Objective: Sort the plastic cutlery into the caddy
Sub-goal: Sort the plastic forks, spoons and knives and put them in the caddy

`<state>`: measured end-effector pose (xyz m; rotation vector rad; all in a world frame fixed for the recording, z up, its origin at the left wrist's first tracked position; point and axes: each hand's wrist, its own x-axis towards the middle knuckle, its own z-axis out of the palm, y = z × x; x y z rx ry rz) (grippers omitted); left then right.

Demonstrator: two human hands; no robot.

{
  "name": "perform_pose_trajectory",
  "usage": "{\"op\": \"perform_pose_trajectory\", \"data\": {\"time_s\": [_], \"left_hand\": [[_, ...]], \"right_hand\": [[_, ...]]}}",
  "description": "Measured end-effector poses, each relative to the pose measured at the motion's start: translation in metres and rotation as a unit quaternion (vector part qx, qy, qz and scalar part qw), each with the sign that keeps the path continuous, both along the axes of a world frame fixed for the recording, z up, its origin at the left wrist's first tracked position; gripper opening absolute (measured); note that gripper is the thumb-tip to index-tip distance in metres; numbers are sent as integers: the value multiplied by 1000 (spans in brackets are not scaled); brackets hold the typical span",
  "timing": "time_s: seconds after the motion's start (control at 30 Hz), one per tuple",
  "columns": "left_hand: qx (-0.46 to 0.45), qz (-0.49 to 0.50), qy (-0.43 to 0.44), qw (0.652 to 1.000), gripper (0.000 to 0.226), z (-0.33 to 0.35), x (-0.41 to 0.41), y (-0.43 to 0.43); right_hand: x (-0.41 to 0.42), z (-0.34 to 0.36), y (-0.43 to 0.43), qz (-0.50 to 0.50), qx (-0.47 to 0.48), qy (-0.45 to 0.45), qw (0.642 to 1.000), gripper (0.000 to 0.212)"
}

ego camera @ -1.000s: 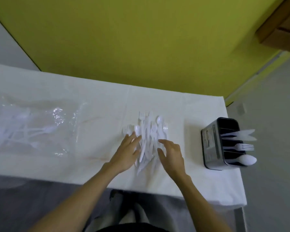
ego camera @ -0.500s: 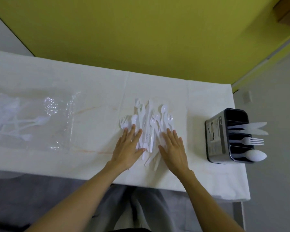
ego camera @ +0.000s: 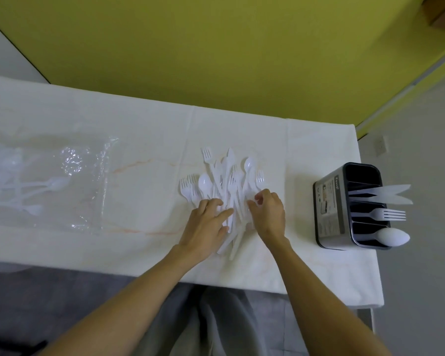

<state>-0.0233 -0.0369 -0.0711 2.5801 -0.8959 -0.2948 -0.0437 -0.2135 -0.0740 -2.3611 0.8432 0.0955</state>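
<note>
While the pile of cutlery (ego camera: 224, 186) sits mid-frame on the counter (ego camera: 144, 129), nothing's really gripped yet: left hand (ego camera: 206, 227) flat, right hand (ego camera: 267, 214) curled loosely. One type is best pinched out, then carried to the caddy (ego camera: 329, 209), right of frame.

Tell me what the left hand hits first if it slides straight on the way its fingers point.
Probably the pile of white cutlery: the left hand points up and right, its fingers already at the pile's near edge.
</note>
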Motion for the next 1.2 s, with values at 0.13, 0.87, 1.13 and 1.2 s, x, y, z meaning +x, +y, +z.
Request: {"op": "perform_pose_trajectory", "data": {"time_s": [0.13,0.87,1.13,1.2], "left_hand": [[-7,18,24,1000,40,-3,-3,2],[77,347,132,925,29,6,88,-52],[-194,385,213,877,11,21,59,-36],[-191,368,250,875,10,23,45,-34]], "right_hand": [[-3,6,-15,-86,84,-31,992,11],[-8,4,-32,-48,58,71,995,13],[-13,10,-45,-41,87,74,993,16],[-16,11,-45,-29,94,78,992,16]]}}
